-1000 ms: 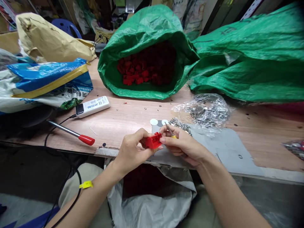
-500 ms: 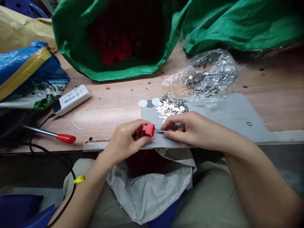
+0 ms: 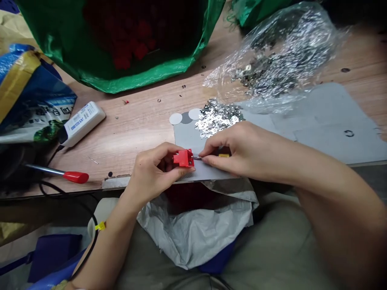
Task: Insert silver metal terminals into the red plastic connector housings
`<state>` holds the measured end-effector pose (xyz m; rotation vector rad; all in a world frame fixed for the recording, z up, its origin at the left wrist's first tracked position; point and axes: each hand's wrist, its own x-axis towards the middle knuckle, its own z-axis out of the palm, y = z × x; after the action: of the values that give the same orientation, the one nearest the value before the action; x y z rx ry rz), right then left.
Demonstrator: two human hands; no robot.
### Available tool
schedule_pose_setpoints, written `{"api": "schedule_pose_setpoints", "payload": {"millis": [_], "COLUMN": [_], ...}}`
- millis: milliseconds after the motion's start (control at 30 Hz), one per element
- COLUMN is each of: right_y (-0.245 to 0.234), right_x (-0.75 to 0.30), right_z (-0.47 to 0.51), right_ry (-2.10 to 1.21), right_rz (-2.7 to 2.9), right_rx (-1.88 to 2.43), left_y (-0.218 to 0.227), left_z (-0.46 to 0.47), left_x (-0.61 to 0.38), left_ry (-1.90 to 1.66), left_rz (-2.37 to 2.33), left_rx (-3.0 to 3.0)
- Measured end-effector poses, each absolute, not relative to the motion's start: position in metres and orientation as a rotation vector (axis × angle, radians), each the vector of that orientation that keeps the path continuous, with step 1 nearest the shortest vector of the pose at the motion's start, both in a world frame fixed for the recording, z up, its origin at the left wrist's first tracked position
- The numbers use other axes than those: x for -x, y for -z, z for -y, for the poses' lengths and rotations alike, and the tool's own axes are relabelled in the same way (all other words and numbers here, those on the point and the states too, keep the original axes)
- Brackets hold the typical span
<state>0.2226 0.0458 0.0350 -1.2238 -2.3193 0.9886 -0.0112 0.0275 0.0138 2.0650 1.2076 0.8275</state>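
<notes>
My left hand (image 3: 155, 167) pinches a small red plastic housing (image 3: 183, 158) between thumb and fingers, its right-hand end facing my other hand. My right hand (image 3: 229, 151) is closed on a thin metal-tipped tool (image 3: 197, 158); something yellow, perhaps its handle, shows within the palm. The tool's tip reaches the right end of the red housing; how far it enters I cannot tell. Just behind my hands a pile of small shiny metal pieces (image 3: 216, 120) lies on a grey sheet (image 3: 320, 137).
A clear plastic bag (image 3: 290, 56) of metal pieces lies behind the pile. A green sack (image 3: 127, 82) holds red parts. At left are a white device (image 3: 83, 123) and a red-handled lever (image 3: 75, 177). A whitish sack (image 3: 193, 241) hangs open below the table edge.
The tool tip has closed the small gap and now meets the red housing. The housing has turned slightly in my left hand. The whole view has shifted and tilted.
</notes>
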Motion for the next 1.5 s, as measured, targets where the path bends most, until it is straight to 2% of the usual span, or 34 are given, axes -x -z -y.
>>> {"api": "schedule_pose_setpoints", "payload": {"millis": [600,1200,1300,1500], "right_y": [-0.041,-0.049,-0.049,-0.050], "right_x": [-0.218,-0.198,-0.201,-0.214], "right_z": [-0.053,-0.043,-0.047,-0.054], "right_ry": [-1.201,-0.950,-1.041,-1.485], "right_rz": [2.300,2.349,2.344,2.234], "right_rx": [1.277,1.449,1.435,1.373], "left_y": [-0.014,-0.016,-0.017,-0.015], "left_z": [-0.024,-0.026,-0.026,-0.026], "left_x": [0.012,0.011,0.012,0.012], "left_ry": [-0.807,-0.788,-0.792,-0.822], "left_rz": [-1.233,-1.171,-1.170,-1.158], "left_rx": [-2.020,-2.053,-2.044,-2.057]}}
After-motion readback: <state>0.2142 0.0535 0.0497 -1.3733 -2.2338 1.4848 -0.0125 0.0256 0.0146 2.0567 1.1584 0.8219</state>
